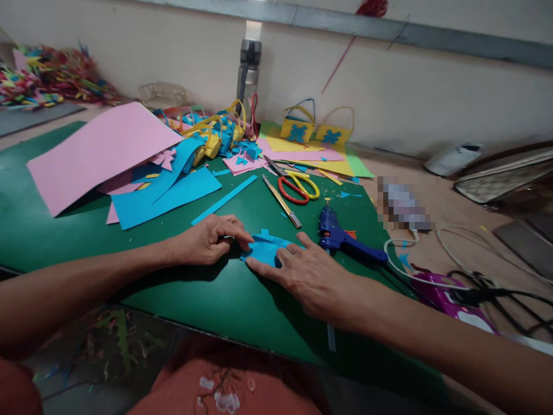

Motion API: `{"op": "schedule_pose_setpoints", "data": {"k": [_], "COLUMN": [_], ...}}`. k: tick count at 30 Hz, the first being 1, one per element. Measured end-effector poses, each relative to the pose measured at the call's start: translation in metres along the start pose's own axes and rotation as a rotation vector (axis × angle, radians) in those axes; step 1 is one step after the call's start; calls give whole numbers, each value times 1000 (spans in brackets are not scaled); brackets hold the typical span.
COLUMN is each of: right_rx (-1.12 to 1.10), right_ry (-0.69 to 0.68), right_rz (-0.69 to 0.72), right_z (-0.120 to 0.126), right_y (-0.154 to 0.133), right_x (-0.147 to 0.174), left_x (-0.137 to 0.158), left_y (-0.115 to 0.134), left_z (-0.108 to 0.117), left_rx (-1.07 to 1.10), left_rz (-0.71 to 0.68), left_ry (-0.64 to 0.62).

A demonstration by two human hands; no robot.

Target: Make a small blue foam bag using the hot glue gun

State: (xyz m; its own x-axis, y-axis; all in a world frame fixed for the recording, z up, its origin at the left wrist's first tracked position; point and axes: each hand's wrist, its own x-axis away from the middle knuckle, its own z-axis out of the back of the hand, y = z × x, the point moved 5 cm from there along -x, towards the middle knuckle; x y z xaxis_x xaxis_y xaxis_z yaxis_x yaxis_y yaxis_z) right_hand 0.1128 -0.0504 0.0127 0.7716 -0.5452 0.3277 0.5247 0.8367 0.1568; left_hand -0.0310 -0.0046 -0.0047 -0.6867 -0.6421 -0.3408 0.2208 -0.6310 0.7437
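A small folded piece of blue paper (264,251) lies on the green tabletop in front of me. My left hand (211,239) pinches its left edge between thumb and fingertips. From the right, my right hand (309,276) holds the same paper down, thumb stretched along its near edge and the other fingers bent over its right part, which they hide. Just beyond the paper are a utility knife (283,203) and scissors (294,185) with one red and one yellow handle. A blue glue gun (345,236) lies right of my right hand, a clear glue stick out of its back.
Pink sheets (108,147), a blue sheet (173,199) and a blue strip (224,200) lie left. Behind are piled paper pieces (216,135), a bottle (248,75) and two yellow paper bags (298,127). A purple power strip (453,302) and cables are at right.
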Motion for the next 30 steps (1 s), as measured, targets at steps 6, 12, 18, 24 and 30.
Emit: {"op": "schedule_pose_setpoints", "data": {"k": [6, 12, 18, 24, 30], "right_rx": [41, 54, -23, -53, -67], "right_ry": [-8, 77, 58, 119, 165], "right_rz": [-34, -5, -19, -7, -9], "right_z": [-1, -10, -8, -9, -13], "right_y": [-5, -5, 0, 2, 1], "right_x": [-2, 11, 19, 18, 25], "left_x": [1, 4, 7, 9, 16], "left_y": [6, 13, 14, 15, 14], "left_z": [-5, -12, -17, -18, -11], "left_rx": [-186, -444, -687, -816, -768], "left_rz": [-127, -213, -299, -356, -410], "left_ry": [-79, -215, -309, -371, -333]}}
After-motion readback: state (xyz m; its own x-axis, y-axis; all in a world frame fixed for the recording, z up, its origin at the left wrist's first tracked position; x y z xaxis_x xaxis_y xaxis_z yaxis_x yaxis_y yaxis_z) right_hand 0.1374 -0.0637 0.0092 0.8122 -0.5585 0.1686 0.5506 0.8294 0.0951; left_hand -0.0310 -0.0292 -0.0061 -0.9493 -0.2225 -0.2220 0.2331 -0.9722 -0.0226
